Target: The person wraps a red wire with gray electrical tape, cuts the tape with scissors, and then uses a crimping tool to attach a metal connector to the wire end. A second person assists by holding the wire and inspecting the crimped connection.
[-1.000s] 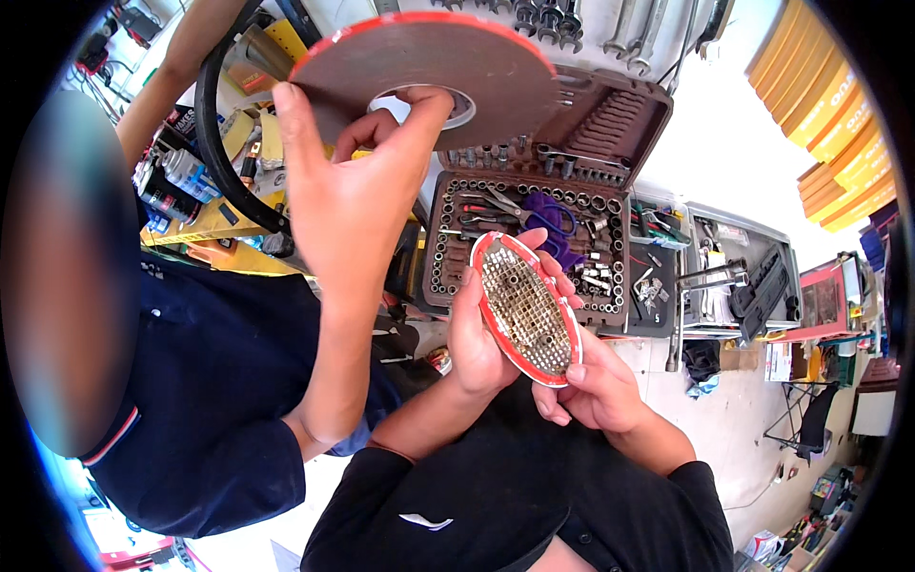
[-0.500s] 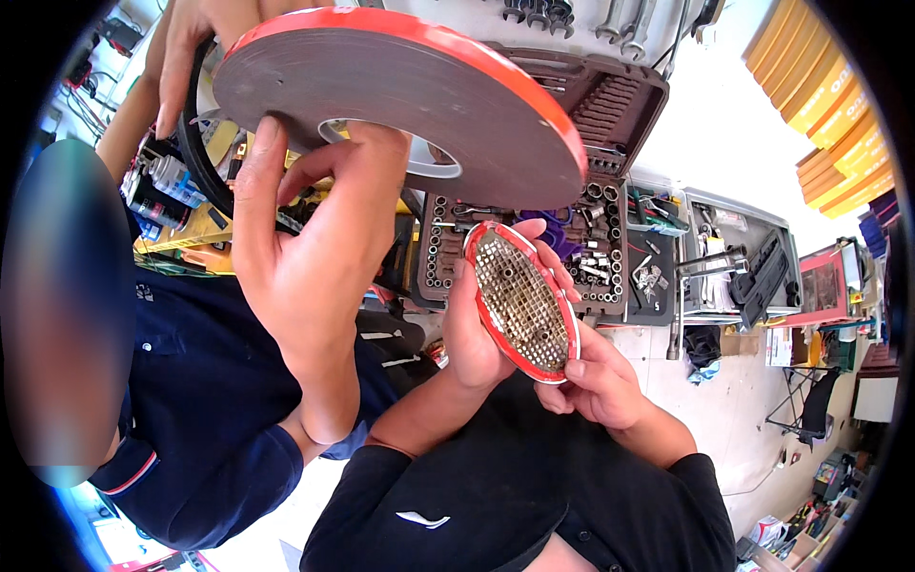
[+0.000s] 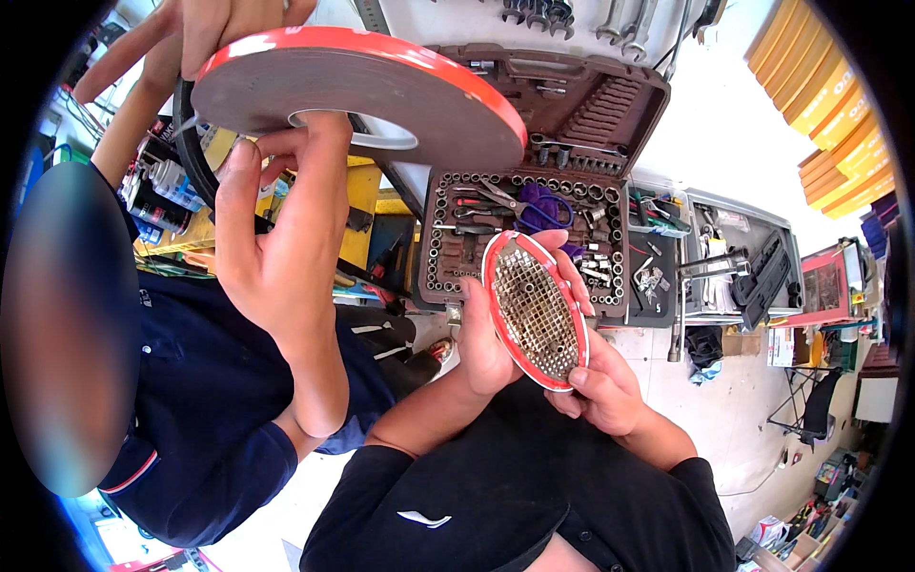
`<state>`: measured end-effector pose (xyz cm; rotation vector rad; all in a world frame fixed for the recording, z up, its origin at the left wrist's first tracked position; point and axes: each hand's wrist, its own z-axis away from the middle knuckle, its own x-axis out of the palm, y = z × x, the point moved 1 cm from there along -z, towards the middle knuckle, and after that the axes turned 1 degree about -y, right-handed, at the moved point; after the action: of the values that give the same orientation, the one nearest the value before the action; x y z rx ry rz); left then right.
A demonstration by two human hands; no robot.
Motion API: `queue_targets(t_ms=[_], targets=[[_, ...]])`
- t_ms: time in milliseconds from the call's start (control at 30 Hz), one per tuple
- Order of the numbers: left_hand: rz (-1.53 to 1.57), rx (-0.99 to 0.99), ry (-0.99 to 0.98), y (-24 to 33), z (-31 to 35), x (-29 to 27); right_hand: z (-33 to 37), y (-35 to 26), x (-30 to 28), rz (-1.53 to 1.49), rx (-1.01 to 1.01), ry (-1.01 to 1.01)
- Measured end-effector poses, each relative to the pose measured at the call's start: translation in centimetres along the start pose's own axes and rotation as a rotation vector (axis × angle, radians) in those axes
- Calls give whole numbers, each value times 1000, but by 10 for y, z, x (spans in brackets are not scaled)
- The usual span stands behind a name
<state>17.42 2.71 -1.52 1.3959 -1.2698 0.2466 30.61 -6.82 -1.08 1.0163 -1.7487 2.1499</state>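
Note:
An oval badge with a gridded, brownish back and red tape along its rim is tilted up in front of my chest. My left hand is closed round its left side, with fingertips showing past the far right edge. At the lower end, my right hand pinches the rim between thumb and fingers. To the upper left, a co-worker's hand reaches into the hole of a large tape roll with a dark side and red outer band. The co-worker's other hand is behind the roll.
Beyond the badge lies an open brown socket case, with scissors on top. A grey tool tray stands right of it. Wrenches hang at the back. The co-worker's dark-sleeved arm is close on my left.
The tape roll and the co-worker's hands have shifted left, uncovering more of the socket case and the scissors. My hands have moved the badge slightly right and nearer.

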Motion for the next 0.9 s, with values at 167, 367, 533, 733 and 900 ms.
queue_targets(t_ms=[167, 367, 533, 733, 900], targets=[[0, -9, -2, 1, -1, 6, -2, 1, 4, 8, -93, 65], [40, 5, -32, 0, 1, 6, -1, 0, 8, 5, -81, 108], [27, -12, -37, 2, 4, 7, 2, 3, 1, 60, -63, 73], [81, 23, -93, -2, 4, 4, 5, 8, -4, 324, -85, 114], [82, 21, -111, 0, 5, 4, 2, 9, 6, 206, -103, 121]])
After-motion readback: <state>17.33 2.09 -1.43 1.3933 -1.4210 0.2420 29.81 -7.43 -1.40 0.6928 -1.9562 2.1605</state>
